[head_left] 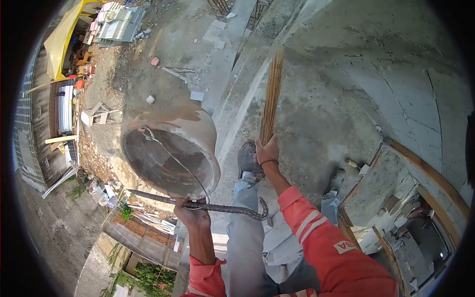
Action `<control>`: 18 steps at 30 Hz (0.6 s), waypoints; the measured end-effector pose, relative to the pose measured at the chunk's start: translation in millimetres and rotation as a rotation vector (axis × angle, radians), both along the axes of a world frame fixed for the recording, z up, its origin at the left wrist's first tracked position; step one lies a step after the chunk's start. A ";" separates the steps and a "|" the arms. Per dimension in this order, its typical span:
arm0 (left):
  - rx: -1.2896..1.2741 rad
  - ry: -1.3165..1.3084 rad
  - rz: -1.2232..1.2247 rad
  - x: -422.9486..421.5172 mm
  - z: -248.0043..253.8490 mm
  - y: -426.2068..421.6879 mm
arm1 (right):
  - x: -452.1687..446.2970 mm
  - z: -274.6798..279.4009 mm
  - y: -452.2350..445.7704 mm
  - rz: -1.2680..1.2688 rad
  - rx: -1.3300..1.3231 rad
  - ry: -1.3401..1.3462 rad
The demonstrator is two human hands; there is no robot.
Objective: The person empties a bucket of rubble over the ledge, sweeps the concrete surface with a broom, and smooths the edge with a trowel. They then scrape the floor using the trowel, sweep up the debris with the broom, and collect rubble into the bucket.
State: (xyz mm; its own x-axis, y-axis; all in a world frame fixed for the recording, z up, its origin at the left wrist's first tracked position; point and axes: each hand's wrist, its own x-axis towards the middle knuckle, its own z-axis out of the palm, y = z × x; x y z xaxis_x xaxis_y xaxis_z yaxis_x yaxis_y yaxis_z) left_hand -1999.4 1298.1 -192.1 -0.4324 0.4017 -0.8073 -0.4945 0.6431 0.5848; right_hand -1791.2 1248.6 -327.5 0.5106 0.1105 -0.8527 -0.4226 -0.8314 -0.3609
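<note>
My right hand point(267, 151) is closed around the gathered end of a stick broom point(272, 99), whose tips reach toward the concrete wall. My left hand point(193, 216) is closed at the lower rim of a large, tilted grey bucket point(203, 133), its open mouth facing me. The bucket's inside is smeared with cement, and a thin rope point(170, 154) crosses the mouth from the far rim to near my left fingers. A dark ribbed steel bar point(230, 209) with a hooked end passes over that hand. Whether the fingers also grip the bar, I cannot tell.
My shoe point(246, 159) stands on a rough concrete ledge. Further down, the ground holds rubble, a white block point(150, 99) and stacked sheets point(121, 22) near a yellow tarp point(59, 44). Wooden boards point(430, 178) frame an opening at the right.
</note>
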 end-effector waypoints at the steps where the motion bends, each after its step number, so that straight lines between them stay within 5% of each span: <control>1: 0.003 0.001 0.023 -15.0 3.9 2.7 | 6.7 -10.6 1.2 -0.213 -0.019 -0.086; 4: -0.065 0.002 0.006 -59.1 10.7 -6.5 | 58.8 -138.4 -16.6 -0.626 0.022 -0.085; 5: -0.072 0.018 0.003 -67.5 10.8 -10.6 | 74.5 -139.9 9.4 -0.453 0.061 0.062; 7: -0.052 -0.011 -0.017 -79.3 12.3 -18.7 | 84.8 -94.2 44.5 -0.261 0.086 0.207; 9: -0.108 -0.022 0.066 -93.9 6.1 -34.5 | 83.4 -22.2 58.8 0.201 0.130 0.198; 11: -0.115 -0.026 0.085 -92.1 7.4 -49.8 | 71.5 13.2 38.8 0.266 0.096 0.092; 13: -0.171 -0.008 0.193 -91.9 10.6 -71.1 | 69.5 18.6 24.1 0.349 0.066 0.018; 15: -0.225 0.019 0.251 -82.4 24.3 -91.5 | 78.5 -15.6 0.5 -0.176 0.073 0.135; 16: -0.229 0.031 0.285 -77.1 30.9 -102.8 | 79.3 -22.6 0.3 -0.146 0.064 0.151; 18: -0.240 0.026 0.355 -62.9 48.6 -130.8 | 76.8 -23.7 2.9 0.385 0.004 0.318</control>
State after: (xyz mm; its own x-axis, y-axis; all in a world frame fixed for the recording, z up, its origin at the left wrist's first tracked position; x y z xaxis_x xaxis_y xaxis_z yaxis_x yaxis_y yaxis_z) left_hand -2062.3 1167.3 -143.5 -0.5309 0.0262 -0.8470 -0.6969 0.5552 0.4539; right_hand -1714.4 1251.6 -351.2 0.1470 0.2437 -0.9586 -0.1751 -0.9475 -0.2677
